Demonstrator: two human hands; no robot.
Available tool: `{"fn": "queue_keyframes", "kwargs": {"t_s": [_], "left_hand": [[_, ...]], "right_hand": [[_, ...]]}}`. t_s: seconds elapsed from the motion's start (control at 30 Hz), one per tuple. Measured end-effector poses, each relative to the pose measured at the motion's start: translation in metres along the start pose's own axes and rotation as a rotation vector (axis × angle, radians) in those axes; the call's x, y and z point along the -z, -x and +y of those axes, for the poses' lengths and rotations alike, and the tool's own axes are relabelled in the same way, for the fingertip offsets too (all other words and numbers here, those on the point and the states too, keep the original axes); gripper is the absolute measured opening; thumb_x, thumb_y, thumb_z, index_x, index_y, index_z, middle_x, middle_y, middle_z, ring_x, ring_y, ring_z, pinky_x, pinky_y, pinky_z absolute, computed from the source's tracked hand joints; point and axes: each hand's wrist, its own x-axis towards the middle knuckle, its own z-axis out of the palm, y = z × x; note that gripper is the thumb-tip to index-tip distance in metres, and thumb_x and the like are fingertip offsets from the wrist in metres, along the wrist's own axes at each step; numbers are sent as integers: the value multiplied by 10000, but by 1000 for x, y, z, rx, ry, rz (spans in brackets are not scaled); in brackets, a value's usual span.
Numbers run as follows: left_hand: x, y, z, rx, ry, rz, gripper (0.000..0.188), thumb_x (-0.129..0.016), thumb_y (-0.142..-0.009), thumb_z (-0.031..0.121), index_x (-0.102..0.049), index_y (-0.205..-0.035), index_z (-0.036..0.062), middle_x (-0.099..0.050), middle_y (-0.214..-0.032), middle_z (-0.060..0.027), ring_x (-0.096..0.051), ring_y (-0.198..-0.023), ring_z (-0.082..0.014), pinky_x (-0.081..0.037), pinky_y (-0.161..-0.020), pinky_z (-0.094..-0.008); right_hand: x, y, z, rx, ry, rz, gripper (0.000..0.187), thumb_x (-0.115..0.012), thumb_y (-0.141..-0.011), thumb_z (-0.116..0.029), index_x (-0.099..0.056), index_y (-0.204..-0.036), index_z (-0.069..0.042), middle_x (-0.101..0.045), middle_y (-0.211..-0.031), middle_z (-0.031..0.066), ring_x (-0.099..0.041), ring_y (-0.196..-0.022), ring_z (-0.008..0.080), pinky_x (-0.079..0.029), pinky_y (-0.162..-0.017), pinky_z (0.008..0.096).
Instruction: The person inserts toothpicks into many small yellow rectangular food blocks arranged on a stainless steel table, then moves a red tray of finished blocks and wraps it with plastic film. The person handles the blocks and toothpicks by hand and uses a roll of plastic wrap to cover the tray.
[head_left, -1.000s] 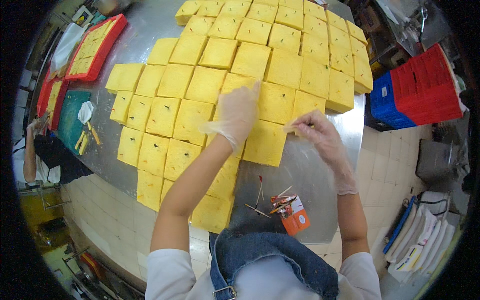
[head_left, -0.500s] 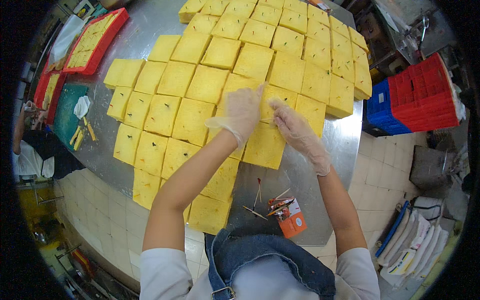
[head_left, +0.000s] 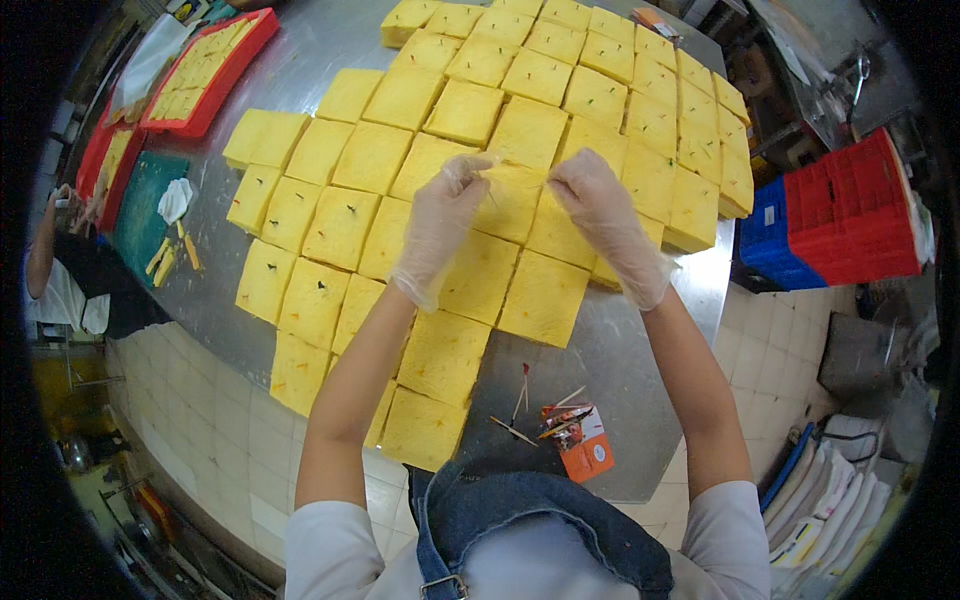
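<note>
Many square yellow slabs that look like sponge cake (head_left: 545,300) cover a metal table, most with small red, green or dark bits on top. My left hand (head_left: 440,220), in a clear plastic glove, hovers over the middle slabs, its fingertips pinched on a thin pale stick (head_left: 493,196). To its right, my right hand (head_left: 605,215), gloved the same way, is closed above the slabs with fingertips together. Whatever it may hold is too small to make out. Near my apron lies an orange packet (head_left: 592,456) with dark bits and several thin wooden sticks (head_left: 514,431) around it.
At the left, red trays (head_left: 205,85) hold more yellow pieces, near a green board (head_left: 140,215) with a white cloth (head_left: 175,200). Another person (head_left: 75,290) stands at the left edge. Red and blue crates (head_left: 840,215) stand beyond the table's right side.
My left hand has drawn back toward the left, and a thin stick now shows at its fingertips. My right hand has risen slightly and moved right. The whole view has shifted a little.
</note>
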Motion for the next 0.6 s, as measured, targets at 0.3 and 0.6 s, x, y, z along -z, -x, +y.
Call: {"fn": "queue_keyframes", "kwargs": {"t_s": [0.3,0.6], "left_hand": [[7,-2,7,-149,-335,108,123,-580,-831,105,-533,-932,53,-617,-754,-91,-600,-677,-181,-470,-620,-280],[20,-7,9,-418,-614,27,111,-613,-784,96,-517,-817,50,-582,-712,-125,-596,-660,-281,-467,-576,-344]], "right_hand": [[-16,-31,2,224,295,-163,43,-537,-732,-56,-521,-759,-26,-475,-829,131,-495,-812,289,-450,-676,367],[-22,-41,1,292,397,-230,59,-523,-738,-64,-550,-763,-18,-510,-839,123,-529,-811,264,-473,-674,355]]}}
